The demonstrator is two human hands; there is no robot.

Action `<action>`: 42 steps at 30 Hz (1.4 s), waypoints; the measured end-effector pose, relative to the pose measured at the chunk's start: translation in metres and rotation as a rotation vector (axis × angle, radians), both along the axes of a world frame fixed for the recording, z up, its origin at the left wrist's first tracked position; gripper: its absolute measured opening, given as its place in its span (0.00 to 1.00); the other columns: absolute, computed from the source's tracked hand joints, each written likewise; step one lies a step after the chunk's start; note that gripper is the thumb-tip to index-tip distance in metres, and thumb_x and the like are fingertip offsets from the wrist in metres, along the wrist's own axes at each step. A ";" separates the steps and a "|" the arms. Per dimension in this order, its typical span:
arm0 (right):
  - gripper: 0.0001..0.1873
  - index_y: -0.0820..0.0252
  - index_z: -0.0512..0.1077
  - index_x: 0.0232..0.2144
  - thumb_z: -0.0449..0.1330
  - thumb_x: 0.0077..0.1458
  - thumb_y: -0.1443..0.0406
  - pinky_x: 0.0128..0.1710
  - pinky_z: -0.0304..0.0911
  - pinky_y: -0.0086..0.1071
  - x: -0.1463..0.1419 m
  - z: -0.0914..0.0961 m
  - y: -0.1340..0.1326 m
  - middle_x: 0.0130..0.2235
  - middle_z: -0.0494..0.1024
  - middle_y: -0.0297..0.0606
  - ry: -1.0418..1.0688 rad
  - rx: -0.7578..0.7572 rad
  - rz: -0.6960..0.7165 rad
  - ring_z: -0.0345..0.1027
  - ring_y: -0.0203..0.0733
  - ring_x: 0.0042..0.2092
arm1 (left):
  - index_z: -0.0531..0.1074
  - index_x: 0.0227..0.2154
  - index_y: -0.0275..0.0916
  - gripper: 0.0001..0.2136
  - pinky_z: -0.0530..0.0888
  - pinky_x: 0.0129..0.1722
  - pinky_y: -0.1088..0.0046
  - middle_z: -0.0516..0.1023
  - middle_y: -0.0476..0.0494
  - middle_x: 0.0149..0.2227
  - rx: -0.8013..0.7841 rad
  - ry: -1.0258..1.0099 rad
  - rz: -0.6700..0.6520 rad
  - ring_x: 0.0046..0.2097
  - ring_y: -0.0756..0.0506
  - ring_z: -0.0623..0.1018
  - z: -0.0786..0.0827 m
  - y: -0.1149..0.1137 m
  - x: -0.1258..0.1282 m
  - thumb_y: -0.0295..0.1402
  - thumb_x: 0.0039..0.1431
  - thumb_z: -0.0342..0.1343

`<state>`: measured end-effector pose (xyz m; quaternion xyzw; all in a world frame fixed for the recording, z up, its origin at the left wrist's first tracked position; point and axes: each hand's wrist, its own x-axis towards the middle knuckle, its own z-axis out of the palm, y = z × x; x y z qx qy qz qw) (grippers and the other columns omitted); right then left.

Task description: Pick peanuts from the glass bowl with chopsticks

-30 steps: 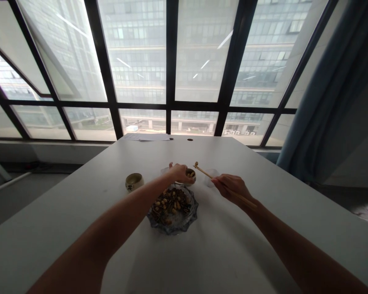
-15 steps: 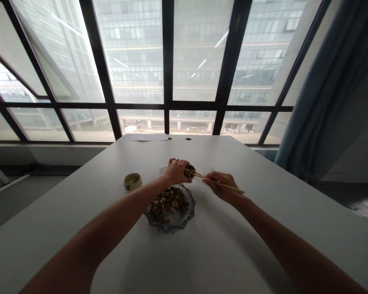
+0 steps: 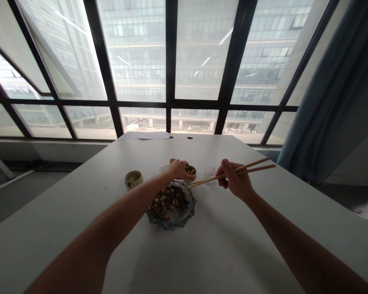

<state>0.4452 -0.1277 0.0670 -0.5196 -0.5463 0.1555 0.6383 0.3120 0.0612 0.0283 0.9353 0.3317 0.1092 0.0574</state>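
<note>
My left hand (image 3: 178,169) is closed around a small cup (image 3: 191,177) with pale pieces like nuts inside, just behind the glass bowl. Between the fingers of my right hand (image 3: 234,179) is a pair of chopsticks (image 3: 251,167). Their tips point left and down, over the right rim of the scalloped glass bowl (image 3: 188,216). That bowl holds a mix of dark seeds and nuts (image 3: 168,200), partly covered by my left forearm. Left of it stands a second small cup (image 3: 133,179) with a dark character on its side.
A clear container (image 3: 209,174) is behind the chopsticks, and another clear one (image 3: 164,168) shows partly behind my left wrist. Papers (image 3: 147,135) lie at the far edge of the white table (image 3: 233,245). Windows stand beyond, a blue curtain (image 3: 319,94) at right.
My right hand has drawn back to the right, and the chopstick tips have left the cup. The cup in my left hand has turned from tilted to more upright.
</note>
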 end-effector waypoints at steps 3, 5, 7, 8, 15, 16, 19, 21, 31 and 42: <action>0.30 0.60 0.72 0.17 0.59 0.52 0.40 0.11 0.49 0.25 -0.008 0.004 -0.006 0.12 0.69 0.33 -0.146 -0.147 0.181 0.56 0.31 0.12 | 0.74 0.51 0.38 0.37 0.60 0.59 0.59 0.81 0.36 0.46 -0.014 0.036 -0.013 0.52 0.35 0.77 -0.001 0.001 0.001 0.60 0.44 0.60; 0.29 0.60 0.73 0.17 0.59 0.55 0.43 0.11 0.50 0.24 -0.012 0.004 -0.009 0.12 0.69 0.33 -0.249 -0.206 0.271 0.56 0.30 0.13 | 0.73 0.52 0.38 0.36 0.59 0.60 0.57 0.80 0.35 0.48 -0.020 0.046 -0.025 0.54 0.34 0.75 0.002 0.001 -0.002 0.59 0.45 0.60; 0.28 0.60 0.72 0.17 0.58 0.57 0.46 0.12 0.51 0.24 -0.016 0.003 -0.010 0.13 0.69 0.32 -0.331 -0.241 0.338 0.57 0.30 0.13 | 0.71 0.54 0.40 0.35 0.56 0.62 0.55 0.78 0.35 0.51 -0.005 0.003 -0.044 0.59 0.33 0.72 0.007 0.001 -0.011 0.58 0.49 0.59; 0.28 0.59 0.71 0.17 0.57 0.59 0.47 0.12 0.51 0.24 -0.018 0.002 -0.010 0.13 0.68 0.32 -0.364 -0.247 0.358 0.57 0.30 0.13 | 0.70 0.55 0.40 0.34 0.54 0.63 0.54 0.77 0.35 0.53 0.010 -0.040 -0.052 0.60 0.34 0.70 0.010 0.000 -0.019 0.58 0.51 0.57; 0.25 0.60 0.73 0.22 0.57 0.60 0.48 0.20 0.59 0.26 -0.032 -0.023 0.000 0.18 0.73 0.36 -0.507 -0.123 0.365 0.65 0.34 0.20 | 0.72 0.52 0.40 0.25 0.54 0.64 0.52 0.76 0.37 0.55 0.246 -0.331 0.046 0.58 0.37 0.72 0.010 0.004 -0.132 0.52 0.63 0.47; 0.24 0.60 0.73 0.23 0.57 0.60 0.48 0.20 0.59 0.27 -0.032 -0.026 0.001 0.19 0.74 0.36 -0.502 -0.109 0.345 0.66 0.35 0.21 | 0.73 0.50 0.39 0.25 0.56 0.63 0.52 0.77 0.37 0.54 0.254 -0.363 0.091 0.57 0.36 0.72 0.004 0.007 -0.151 0.53 0.63 0.48; 0.26 0.60 0.72 0.23 0.55 0.61 0.47 0.20 0.60 0.27 -0.034 -0.029 0.000 0.19 0.74 0.37 -0.407 -0.095 0.262 0.65 0.35 0.21 | 0.74 0.46 0.38 0.27 0.64 0.58 0.52 0.78 0.35 0.51 0.181 -0.463 0.248 0.54 0.35 0.74 -0.017 0.015 -0.195 0.56 0.61 0.46; 0.28 0.60 0.71 0.22 0.53 0.61 0.45 0.17 0.58 0.26 -0.037 -0.027 -0.003 0.17 0.72 0.36 -0.282 -0.130 0.241 0.64 0.34 0.18 | 0.73 0.47 0.36 0.30 0.69 0.54 0.54 0.77 0.33 0.50 0.060 -0.569 0.325 0.51 0.35 0.75 -0.032 0.018 -0.211 0.58 0.60 0.44; 0.22 0.60 0.73 0.22 0.61 0.57 0.50 0.19 0.62 0.25 -0.065 -0.054 -0.005 0.19 0.75 0.36 -0.187 -0.254 0.325 0.67 0.34 0.20 | 0.63 0.57 0.33 0.42 0.75 0.45 0.60 0.78 0.32 0.47 -0.305 -0.789 0.365 0.44 0.38 0.79 -0.064 0.008 -0.206 0.64 0.52 0.50; 0.27 0.60 0.74 0.20 0.56 0.62 0.48 0.13 0.58 0.25 -0.033 -0.039 -0.001 0.15 0.72 0.35 -0.258 0.027 -0.040 0.62 0.33 0.15 | 0.63 0.57 0.34 0.39 0.74 0.47 0.59 0.79 0.35 0.45 -0.274 -0.773 0.357 0.43 0.39 0.79 -0.064 0.006 -0.205 0.60 0.50 0.56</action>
